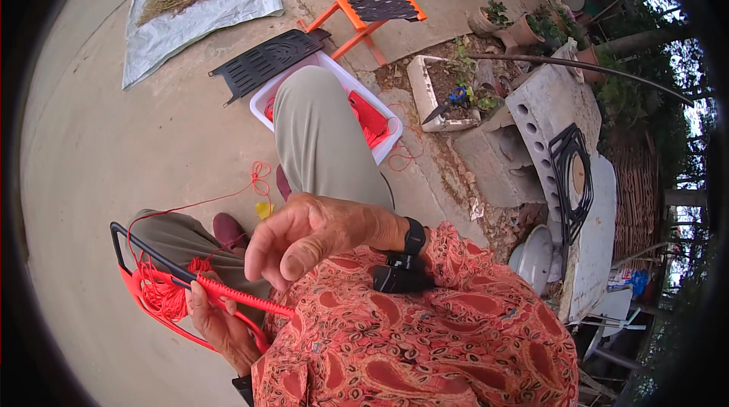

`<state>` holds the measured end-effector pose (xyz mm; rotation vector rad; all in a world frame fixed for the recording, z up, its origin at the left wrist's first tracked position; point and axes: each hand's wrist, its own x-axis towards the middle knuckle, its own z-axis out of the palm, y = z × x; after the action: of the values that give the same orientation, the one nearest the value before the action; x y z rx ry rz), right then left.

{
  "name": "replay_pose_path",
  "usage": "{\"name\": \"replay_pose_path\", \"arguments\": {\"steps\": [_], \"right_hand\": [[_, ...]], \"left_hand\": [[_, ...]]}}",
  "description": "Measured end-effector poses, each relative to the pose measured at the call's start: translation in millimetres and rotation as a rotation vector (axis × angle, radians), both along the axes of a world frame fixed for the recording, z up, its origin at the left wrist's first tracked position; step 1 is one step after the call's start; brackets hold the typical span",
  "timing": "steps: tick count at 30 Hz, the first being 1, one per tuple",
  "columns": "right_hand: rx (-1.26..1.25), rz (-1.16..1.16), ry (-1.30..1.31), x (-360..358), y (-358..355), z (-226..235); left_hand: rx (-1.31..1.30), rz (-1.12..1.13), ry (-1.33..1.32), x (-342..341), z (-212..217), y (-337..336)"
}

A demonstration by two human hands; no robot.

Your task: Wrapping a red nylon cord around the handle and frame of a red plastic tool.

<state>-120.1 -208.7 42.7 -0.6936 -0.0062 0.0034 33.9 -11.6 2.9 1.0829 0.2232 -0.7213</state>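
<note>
My left hand (216,327) is closed around a black metal frame (156,253) whose long side is tightly wrapped in red cord. A loose bundle of red cord (163,294) lies within the frame, just beside my fingers. One strand runs from it across to a small looped tangle (260,171) on the ground. My right hand (315,236) is raised over my lap, its fingers bent and apart, with nothing visible in it. A dark watch-like band (414,236) circles that wrist.
Beyond my knee, a white plastic tub (262,107) holds red cord. A dark slatted panel (266,65) lies beside it. Farther off stands an orange folding stool (339,1) with a dark woven seat. Scissors (448,102) with blue handles rest in a planter (423,80).
</note>
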Motion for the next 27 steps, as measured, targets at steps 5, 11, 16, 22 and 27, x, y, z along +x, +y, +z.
{"name": "replay_pose_path", "arguments": {"steps": [5, 11, 16, 22, 27], "right_hand": [[-0.102, -0.332, 0.015, -82.5, -9.5, -12.1], [-0.303, -0.763, 0.041, -190.0, -46.3, 15.3], [-0.866, -0.812, -0.236, -194.4, -36.0, 78.0], [-0.87, -0.854, -0.408, -200.1, -31.3, 60.0], [-0.87, -0.872, -0.456, -213.7, -24.9, 55.7]], "left_hand": [[-0.081, -0.22, -0.042, 6.3, -11.3, 1.1], [-0.074, -0.254, -0.052, -1.2, -10.1, -6.2], [-0.145, -0.428, -0.097, -5.5, -11.9, -17.0], [-0.074, -0.361, -0.036, -9.4, -16.0, -28.7], [-0.052, -0.411, -0.141, -19.4, -4.8, -23.6]]}}
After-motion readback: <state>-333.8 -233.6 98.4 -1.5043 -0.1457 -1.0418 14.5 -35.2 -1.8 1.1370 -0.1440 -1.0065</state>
